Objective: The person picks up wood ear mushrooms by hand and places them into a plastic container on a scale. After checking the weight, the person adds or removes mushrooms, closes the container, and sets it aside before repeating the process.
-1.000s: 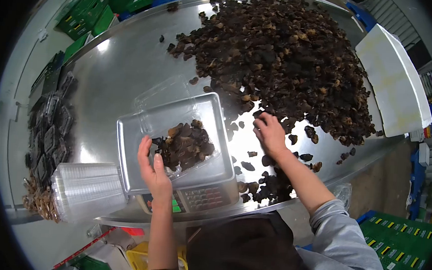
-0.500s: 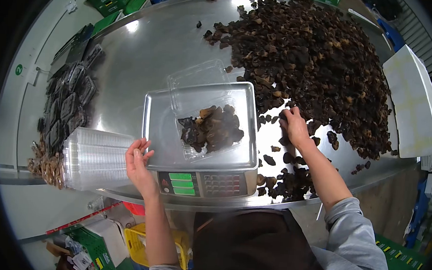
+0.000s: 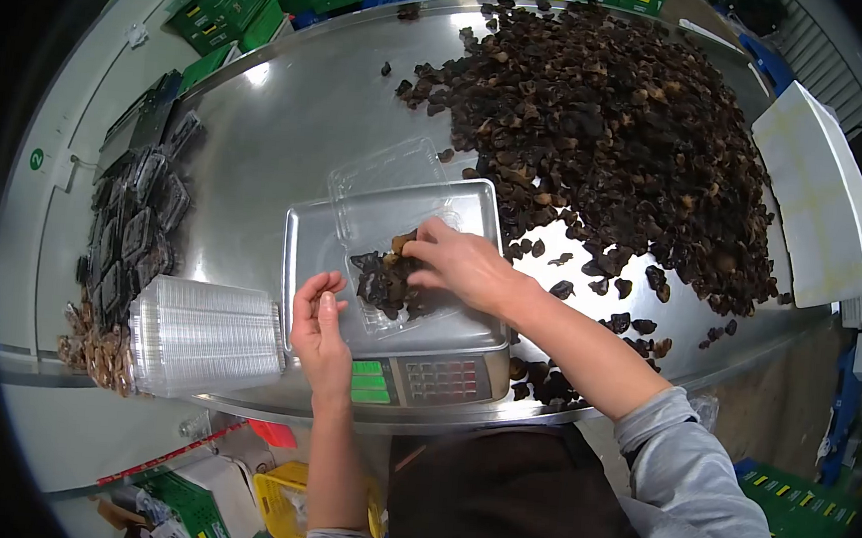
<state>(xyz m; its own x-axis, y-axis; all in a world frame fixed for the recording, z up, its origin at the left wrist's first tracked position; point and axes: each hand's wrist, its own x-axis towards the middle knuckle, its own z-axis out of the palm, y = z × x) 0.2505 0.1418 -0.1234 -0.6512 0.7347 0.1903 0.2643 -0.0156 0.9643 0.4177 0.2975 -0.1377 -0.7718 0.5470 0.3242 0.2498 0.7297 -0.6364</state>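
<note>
A clear plastic clamshell box [image 3: 379,327] lies with its lid [image 3: 382,181] folded back on the steel pan [image 3: 304,250] of a digital scale [image 3: 448,378]. Dark brown wood ear mushrooms [image 3: 382,288] are heaped inside it. My right hand [image 3: 456,264] reaches over the box from the right, its fingers bent around mushrooms in the heap; the fingertips are partly hidden. At the pan's left edge is my left hand [image 3: 322,331], empty, with loosely curled fingers and the thumb apart. It covers part of the green display.
A large mushroom pile [image 3: 610,132] spreads over the steel table [image 3: 249,156] at the right. Left of the scale lies a stack of clear boxes [image 3: 208,338], with filled packs [image 3: 140,219] behind. A white foam box [image 3: 821,201] stands at the right edge.
My right hand has moved left from the loose mushrooms on the table to the box on the scale. The left hand has shifted slightly right and down, toward the display.
</note>
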